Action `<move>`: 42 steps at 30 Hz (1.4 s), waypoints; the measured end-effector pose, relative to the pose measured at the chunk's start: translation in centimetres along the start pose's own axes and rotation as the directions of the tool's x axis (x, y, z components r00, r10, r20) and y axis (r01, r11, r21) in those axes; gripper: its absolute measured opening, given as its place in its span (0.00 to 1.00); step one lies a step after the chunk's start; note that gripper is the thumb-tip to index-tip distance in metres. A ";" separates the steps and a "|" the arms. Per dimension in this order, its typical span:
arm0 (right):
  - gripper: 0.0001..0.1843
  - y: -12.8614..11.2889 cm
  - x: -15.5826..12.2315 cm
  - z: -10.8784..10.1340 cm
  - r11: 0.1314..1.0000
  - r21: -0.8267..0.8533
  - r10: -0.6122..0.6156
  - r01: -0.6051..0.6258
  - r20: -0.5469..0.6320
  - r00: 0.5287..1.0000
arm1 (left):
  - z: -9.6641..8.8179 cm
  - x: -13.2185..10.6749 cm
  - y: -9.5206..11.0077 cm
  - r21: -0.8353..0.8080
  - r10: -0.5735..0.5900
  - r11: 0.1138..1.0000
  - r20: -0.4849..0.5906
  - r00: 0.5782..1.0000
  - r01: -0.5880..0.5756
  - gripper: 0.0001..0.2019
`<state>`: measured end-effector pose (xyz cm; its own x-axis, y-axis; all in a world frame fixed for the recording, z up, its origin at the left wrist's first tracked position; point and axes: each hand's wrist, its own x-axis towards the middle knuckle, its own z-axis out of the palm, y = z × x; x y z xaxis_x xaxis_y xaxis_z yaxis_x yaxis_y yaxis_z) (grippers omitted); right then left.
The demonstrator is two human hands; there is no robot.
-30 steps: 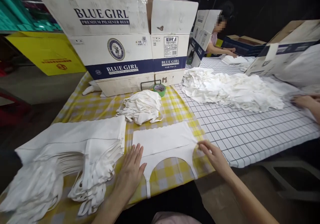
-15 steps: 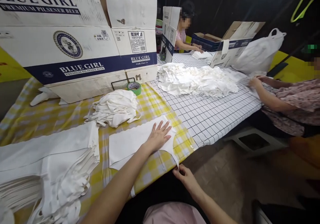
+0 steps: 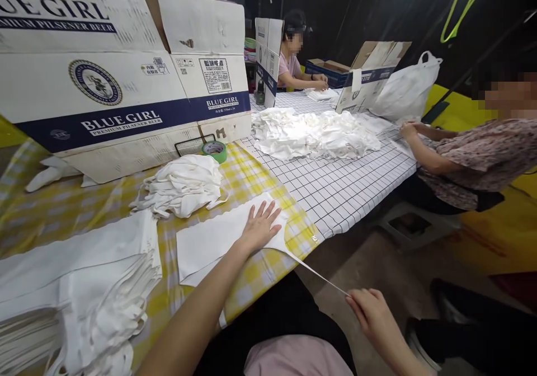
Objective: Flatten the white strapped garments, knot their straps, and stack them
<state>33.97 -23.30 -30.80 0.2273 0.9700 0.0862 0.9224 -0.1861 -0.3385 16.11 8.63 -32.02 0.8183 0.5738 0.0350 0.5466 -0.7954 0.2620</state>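
My left hand (image 3: 260,228) lies flat with spread fingers on a white cut fabric piece (image 3: 210,233), pressing it to the table. A thin strip (image 3: 316,272) runs taut from the piece's right corner past the table edge. Its far end is pinched between thumb and fingers of my right hand (image 3: 371,311), which hangs in the air off the table. Just behind the piece is a bundle of loose white fabric strips (image 3: 182,186). Left of it rests a stack of similar white fabric pieces (image 3: 84,241), with curled strips spilling toward me.
A large beer carton (image 3: 126,85) stands at the back left, with green tape (image 3: 215,151) before it. A heap of white fabric (image 3: 314,132) covers part of the checked table (image 3: 331,197). Two people work there, one behind, one at right. A white plastic bag (image 3: 405,88) stands beyond.
My right hand has moved right and slightly down, away from the table edge, drawing the fabric strip out long and thin. My left hand stays on the fabric. The camera view has turned slightly.
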 end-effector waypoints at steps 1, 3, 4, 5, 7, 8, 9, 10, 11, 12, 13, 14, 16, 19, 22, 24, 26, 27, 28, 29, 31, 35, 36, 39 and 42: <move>0.11 0.2 -0.2 -0.8 0.999 -0.047 -0.013 0.012 -0.011 1.000 | 0.1 0.0 0.0 0.001 0.000 1.000 -0.003 1.000 0.000 0.26; 0.10 0.4 -0.4 -2.3 0.990 -0.139 -0.041 0.036 -0.036 0.999 | 0.3 0.0 -0.1 0.003 0.002 1.000 -0.019 1.000 -0.002 0.26; 0.11 0.4 -0.5 -3.0 0.983 -0.175 -0.064 0.055 -0.045 0.997 | 0.4 0.1 -0.2 0.004 0.004 1.000 -0.028 1.000 -0.003 0.26; 0.12 0.4 -0.5 -3.7 0.976 -0.204 -0.091 0.079 -0.050 0.995 | 0.5 0.1 -0.2 0.005 0.005 1.000 -0.037 0.999 -0.005 0.26; 0.17 0.4 -0.4 -5.0 0.962 -0.241 -0.142 0.125 -0.055 0.988 | 0.6 0.0 -0.3 0.009 0.007 1.000 -0.053 0.999 -0.006 0.26; 0.19 0.3 -0.3 -5.7 0.958 -0.251 -0.162 0.142 -0.061 0.985 | 0.6 0.0 -0.2 0.011 0.008 1.000 -0.058 0.998 -0.008 0.26; 0.20 0.2 -0.3 -6.4 0.956 -0.253 -0.173 0.151 -0.070 0.982 | 0.6 0.0 -0.2 0.012 0.010 1.000 -0.062 0.998 -0.009 0.26; 0.20 0.0 -0.1 -7.2 0.958 -0.246 -0.174 0.148 -0.087 0.981 | 0.5 -0.1 -0.2 0.011 0.011 1.000 -0.064 0.998 -0.010 0.26; 0.18 -0.2 0.0 -8.0 0.964 -0.228 -0.165 0.136 -0.114 0.980 | 0.5 -0.1 -0.1 0.010 0.012 1.000 -0.064 0.998 -0.011 0.26; 0.14 -0.5 0.2 -8.8 0.974 -0.199 -0.144 0.112 -0.151 0.978 | 0.4 -0.2 -0.1 0.007 0.011 1.000 -0.065 0.998 -0.011 0.26; 0.11 -0.9 0.4 -9.6 0.984 -0.158 -0.111 0.080 -0.195 0.975 | 0.4 -0.2 -0.1 0.004 0.009 1.000 -0.065 0.998 -0.008 0.26; 0.09 -1.4 0.7 -10.3 0.994 -0.101 -0.063 0.040 -0.240 0.969 | 0.4 -0.3 -0.1 0.001 0.005 1.000 -0.065 0.998 -0.005 0.26; 0.07 -2.4 1.2 -11.4 0.996 0.066 0.074 -0.058 -0.286 0.955 | 0.4 -0.3 -0.1 -0.001 -0.001 1.000 -0.071 0.997 0.001 0.26; 0.07 -3.7 2.4 -12.0 0.915 0.367 0.262 -0.168 -0.224 0.939 | 0.4 -0.4 -0.1 0.006 0.001 1.000 -0.075 0.997 -0.001 0.26; 0.07 -4.9 4.1 -11.7 0.792 0.607 0.245 -0.072 -0.207 0.947 | 0.1 -0.6 0.0 0.011 -0.006 1.000 -0.141 0.990 0.007 0.27; 0.09 -5.9 5.5 -11.3 0.702 0.712 0.175 0.014 -0.191 0.966 | -0.5 -1.0 0.5 -0.024 0.002 1.000 -0.249 0.968 -0.008 0.25; 0.11 -7.0 7.2 -10.8 0.622 0.783 0.116 -0.007 -0.084 0.990 | -1.6 -1.7 1.7 -0.128 -0.001 0.991 -0.364 0.931 -0.049 0.21; 0.12 -7.5 8.2 -10.4 0.591 0.805 0.089 -0.053 0.000 0.996 | -2.2 -2.2 2.6 -0.214 -0.019 0.974 -0.400 0.916 -0.073 0.18; 0.12 -8.0 9.1 -10.0 0.568 0.816 0.057 -0.107 0.091 0.994 | -2.8 -2.8 3.6 -0.317 -0.053 0.944 -0.415 0.908 -0.090 0.16; 0.12 -8.3 10.1 -9.4 0.552 0.819 0.023 -0.156 0.172 0.985 | -3.4 -3.4 4.6 -0.432 -0.096 0.897 -0.403 0.910 -0.097 0.15; 0.12 -8.8 11.8 -8.0 0.548 0.807 -0.020 -0.218 0.274 0.962 | -4.5 -4.7 6.8 -0.643 -0.172 0.762 -0.318 0.932 -0.079 0.16; 0.14 -8.9 14.3 -4.9 0.636 0.737 -0.033 -0.228 0.322 0.946 | -5.2 -6.5 9.3 -0.848 -0.206 0.530 -0.112 0.972 0.015 0.17; 0.15 -8.9 14.6 -4.2 0.669 0.710 -0.036 -0.219 0.325 0.945 | -5.1 -6.7 9.4 -0.863 -0.215 0.503 -0.077 0.974 0.043 0.16; 0.16 -9.0 15.1 -2.7 0.759 0.628 -0.056 -0.172 0.326 0.944 | -4.5 -6.8 9.1 -0.873 -0.265 0.473 -0.016 0.964 0.115 0.14; 0.08 -9.2 15.2 -1.5 0.829 0.556 -0.098 -0.069 0.264 0.959 | -3.7 -6.7 8.3 -0.891 -0.290 0.420 0.051 0.956 0.175 0.13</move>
<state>29.42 -7.12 -24.93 0.0451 0.9902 -0.1320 0.5753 -0.1338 -0.8069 14.48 -1.13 -26.47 0.6327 0.7689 -0.0921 0.2139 -0.0593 0.9750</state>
